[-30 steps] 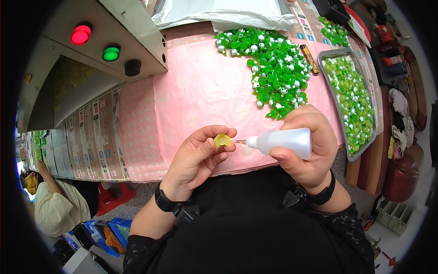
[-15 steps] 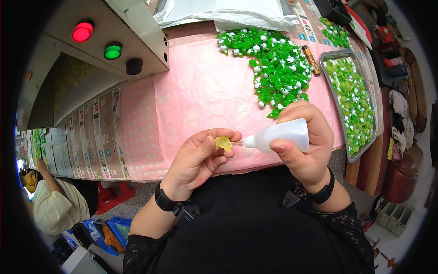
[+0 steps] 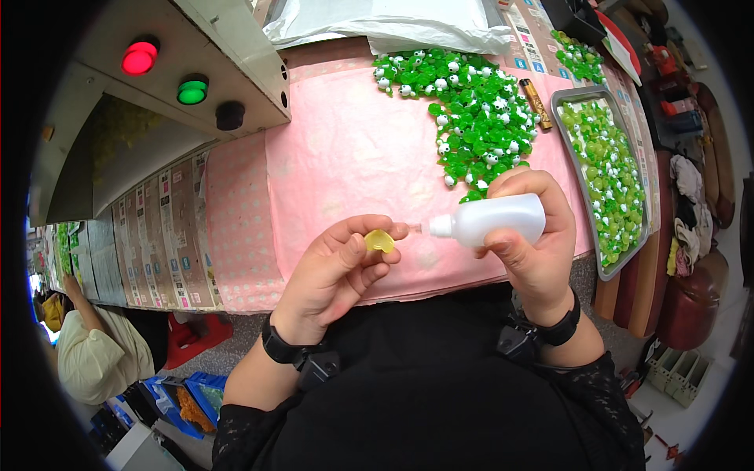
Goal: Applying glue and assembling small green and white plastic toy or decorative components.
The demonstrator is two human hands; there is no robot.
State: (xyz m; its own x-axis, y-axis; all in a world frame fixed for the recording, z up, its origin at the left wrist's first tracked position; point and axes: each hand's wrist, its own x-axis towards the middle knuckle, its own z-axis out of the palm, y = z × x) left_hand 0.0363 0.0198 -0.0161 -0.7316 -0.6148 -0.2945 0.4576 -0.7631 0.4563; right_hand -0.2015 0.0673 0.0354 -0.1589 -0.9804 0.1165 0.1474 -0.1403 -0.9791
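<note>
Between thumb and fingers, my left hand (image 3: pixel 339 263) pinches a small translucent yellow cup-shaped piece (image 3: pixel 379 241). My right hand (image 3: pixel 538 247) is wrapped round a white translucent squeeze bottle (image 3: pixel 500 220), held on its side. The bottle's thin clear nozzle points left at my left fingertips, a little apart from the yellow piece. Both hands are above the pink sheet (image 3: pixel 345 149) near the table's front edge. Beyond my right hand lies a pile of green pieces with white-and-black bead-like parts (image 3: pixel 483 118).
At the left stands a metal machine housing (image 3: pixel 173 47) with a red and a green light. A metal tray (image 3: pixel 603 180) of yellow-green pieces lies at the right, near a brown-gold tube (image 3: pixel 536 104). White plastic sheeting (image 3: pixel 385 27) covers something behind. Another person (image 3: pixel 106 353) sits far left.
My right hand has drawn the bottle to the right, and its nozzle has come away from the yellow piece. My left hand has shifted slightly left with the piece.
</note>
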